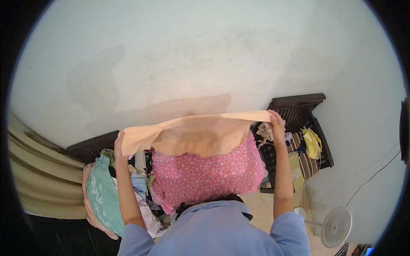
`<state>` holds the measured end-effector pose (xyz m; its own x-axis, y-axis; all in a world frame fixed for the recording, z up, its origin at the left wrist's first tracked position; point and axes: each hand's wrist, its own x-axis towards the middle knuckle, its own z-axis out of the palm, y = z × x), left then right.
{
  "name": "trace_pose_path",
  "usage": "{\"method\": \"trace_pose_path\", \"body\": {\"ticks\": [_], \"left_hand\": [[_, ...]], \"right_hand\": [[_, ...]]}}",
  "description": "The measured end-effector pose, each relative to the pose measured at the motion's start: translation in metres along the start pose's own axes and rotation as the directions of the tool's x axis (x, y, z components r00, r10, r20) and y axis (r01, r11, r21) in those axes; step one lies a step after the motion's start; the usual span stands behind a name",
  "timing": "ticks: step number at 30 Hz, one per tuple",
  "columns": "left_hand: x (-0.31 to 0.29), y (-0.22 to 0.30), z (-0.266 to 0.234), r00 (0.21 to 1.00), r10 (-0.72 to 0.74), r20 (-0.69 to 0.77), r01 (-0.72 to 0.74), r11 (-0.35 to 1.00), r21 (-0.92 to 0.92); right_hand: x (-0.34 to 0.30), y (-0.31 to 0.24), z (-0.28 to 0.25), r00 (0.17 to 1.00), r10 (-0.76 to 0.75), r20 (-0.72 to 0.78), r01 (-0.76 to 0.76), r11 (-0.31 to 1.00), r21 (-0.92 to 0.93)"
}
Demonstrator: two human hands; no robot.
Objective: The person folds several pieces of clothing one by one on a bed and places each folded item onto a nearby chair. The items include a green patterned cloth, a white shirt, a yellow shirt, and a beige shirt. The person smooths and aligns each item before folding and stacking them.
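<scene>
A peach-coloured cloth (188, 128) is stretched wide in the air between my two raised hands. My left hand (120, 145) is closed on its left end, and my right hand (276, 123) grips the right end. The middle of the cloth billows and sags toward me. Beneath it lies a pink cushion or bundle (209, 177) with a flower and leaf print, its far edge covered by the cloth. What kind of piece the cloth is, I cannot tell.
Left of the pink bundle is a heap of clothes with a green garment (103, 192). A dark slatted wooden chair (299, 112) at the right holds a striped cushion and a yellow bag (312, 144). A white fan (336, 227) stands lower right; a beige curtain (42, 170) hangs left.
</scene>
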<state>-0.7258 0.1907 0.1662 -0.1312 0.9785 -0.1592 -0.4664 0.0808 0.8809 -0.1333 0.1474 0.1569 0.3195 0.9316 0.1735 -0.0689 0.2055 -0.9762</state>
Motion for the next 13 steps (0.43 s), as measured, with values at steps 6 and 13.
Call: {"method": "trace_pose_path", "body": {"ticks": [6, 13], "left_hand": [[-0.084, 0.019, -0.064, 0.98, -0.035, -0.194, 0.154, 0.748, 0.646], [-0.161, -0.089, -0.088, 0.935, -0.315, -0.163, 0.345, 0.914, 0.213]], "right_hand": [[-0.077, -0.045, -0.017, 0.995, 0.076, 0.063, -0.085, 0.984, 0.159], [-0.205, 0.086, -0.075, 0.789, 0.608, 0.087, -0.574, 0.78, -0.25]]}}
